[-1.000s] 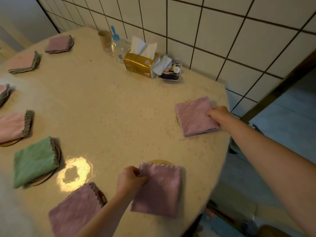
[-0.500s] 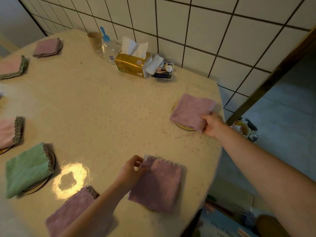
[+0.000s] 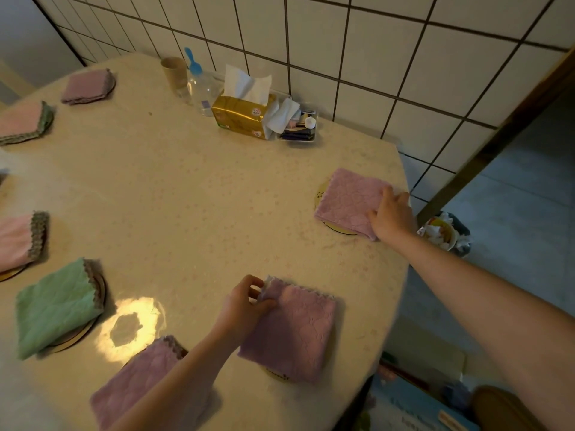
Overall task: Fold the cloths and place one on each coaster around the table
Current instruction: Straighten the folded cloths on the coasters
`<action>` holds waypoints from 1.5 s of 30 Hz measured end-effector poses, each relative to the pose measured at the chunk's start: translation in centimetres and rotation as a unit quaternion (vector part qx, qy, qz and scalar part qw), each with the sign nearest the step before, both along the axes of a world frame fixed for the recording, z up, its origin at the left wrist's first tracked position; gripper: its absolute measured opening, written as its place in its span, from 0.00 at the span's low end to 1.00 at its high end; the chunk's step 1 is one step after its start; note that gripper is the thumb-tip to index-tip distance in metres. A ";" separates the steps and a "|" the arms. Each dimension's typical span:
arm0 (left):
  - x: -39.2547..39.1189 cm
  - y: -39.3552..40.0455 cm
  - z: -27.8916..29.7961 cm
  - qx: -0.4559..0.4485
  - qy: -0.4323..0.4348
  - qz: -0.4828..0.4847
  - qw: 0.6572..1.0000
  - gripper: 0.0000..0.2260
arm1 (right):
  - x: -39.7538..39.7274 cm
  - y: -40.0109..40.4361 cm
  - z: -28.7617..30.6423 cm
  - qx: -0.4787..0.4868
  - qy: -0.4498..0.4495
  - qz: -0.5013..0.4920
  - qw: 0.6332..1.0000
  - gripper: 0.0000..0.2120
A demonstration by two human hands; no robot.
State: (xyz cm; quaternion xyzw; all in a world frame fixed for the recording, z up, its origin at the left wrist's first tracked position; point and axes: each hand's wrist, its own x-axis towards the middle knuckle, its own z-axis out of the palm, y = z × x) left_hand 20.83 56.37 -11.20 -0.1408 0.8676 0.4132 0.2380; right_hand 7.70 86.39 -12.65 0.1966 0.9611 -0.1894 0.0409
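A folded purple cloth (image 3: pixel 348 200) lies on a round coaster (image 3: pixel 320 192) near the table's right edge. My right hand (image 3: pixel 390 214) rests on its near right corner, fingers down on the fabric. A second folded purple cloth (image 3: pixel 292 331) covers a coaster (image 3: pixel 275 373) at the front edge. My left hand (image 3: pixel 245 306) pinches its far left corner. Around the left side lie more folded cloths on coasters: a purple one (image 3: pixel 140 381), a green one (image 3: pixel 56 306), a pink one (image 3: pixel 17 241), another pink one (image 3: pixel 23 121) and a purple one (image 3: pixel 87 87).
The round beige table (image 3: pixel 186 197) stands against a tiled wall. At the back are a gold tissue box (image 3: pixel 242 116), a clear bottle (image 3: pixel 199 85), a paper cup (image 3: pixel 175 71) and a small tray of items (image 3: pixel 300 129). A waste bin (image 3: pixel 445 233) sits on the floor right.
My right hand slid the far purple cloth onto its coaster and moved along its near edge. My left hand pulled the near cloth over its coaster and now pinches its corner.
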 end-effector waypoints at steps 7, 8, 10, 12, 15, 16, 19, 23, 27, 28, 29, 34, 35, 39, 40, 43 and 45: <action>-0.2 -0.9 0.1 -0.048 0.011 0.054 0.997 0.14 | 1.3 0.5 1.1 -0.014 -0.043 0.025 0.999 0.22; 0.0 -1.4 0.2 -0.057 0.011 0.051 0.997 0.14 | 1.7 0.3 1.6 -0.019 -0.035 0.024 0.999 0.22; 0.2 -2.9 0.5 -0.064 0.012 0.050 0.997 0.14 | 2.9 -0.4 2.6 -0.013 -0.018 0.028 0.999 0.21; 0.5 -4.7 0.9 -0.062 0.015 0.052 0.997 0.13 | 4.2 -1.6 3.4 -0.007 -0.007 0.038 0.999 0.19; 1.2 -7.6 1.4 -0.061 0.029 0.047 0.997 0.11 | 6.6 -4.7 4.5 -0.049 0.004 0.056 0.997 0.17; 1.4 -8.6 1.4 -0.059 0.034 0.050 0.996 0.10 | 7.5 -5.9 4.8 -0.067 0.009 0.064 0.996 0.16; 2.3 -12.6 1.6 -0.057 0.050 0.046 0.996 0.08 | 10.6 -11.3 5.4 -0.117 0.018 0.086 0.989 0.16; 3.4 -17.5 1.3 -0.057 0.075 0.047 0.994 0.06 | 14.6 -19.3 5.4 -0.166 0.060 0.103 0.979 0.12; 4.6 -24.0 0.9 -0.038 0.111 0.049 0.992 0.05 | 19.6 -28.2 4.2 -0.250 0.004 0.083 0.965 0.07; 4.8 -25.5 0.9 -0.036 0.123 0.047 0.991 0.04 | 20.7 -30.0 3.6 -0.251 -0.024 0.085 0.964 0.07; 4.9 -27.4 1.0 -0.036 0.132 0.044 0.990 0.04 | 21.7 -31.9 3.0 -0.245 -0.046 0.086 0.965 0.07; 5.0 -35.1 1.0 -0.058 0.137 0.114 0.982 0.07 | 24.3 -37.0 2.1 -0.178 -0.122 0.068 0.974 0.10; 4.8 -36.7 0.7 -0.070 0.126 0.126 0.982 0.09 | 24.5 -37.6 2.1 -0.159 -0.126 0.056 0.978 0.11; 4.5 -40.3 -0.4 -0.079 0.067 0.203 0.974 0.14 | 24.7 -37.9 1.8 -0.119 -0.138 0.017 0.983 0.16; 4.5 -40.7 -0.5 -0.062 0.051 0.220 0.972 0.14 | 24.6 -37.9 1.6 -0.112 -0.146 0.014 0.983 0.17; 4.2 -41.1 -0.8 -0.021 0.016 0.251 0.968 0.13 | 24.8 -37.9 1.7 -0.066 -0.167 0.002 0.984 0.19; 3.8 -41.0 -1.1 -0.012 0.001 0.254 0.967 0.15 | 25.3 -37.9 2.0 -0.041 -0.153 -0.036 0.987 0.19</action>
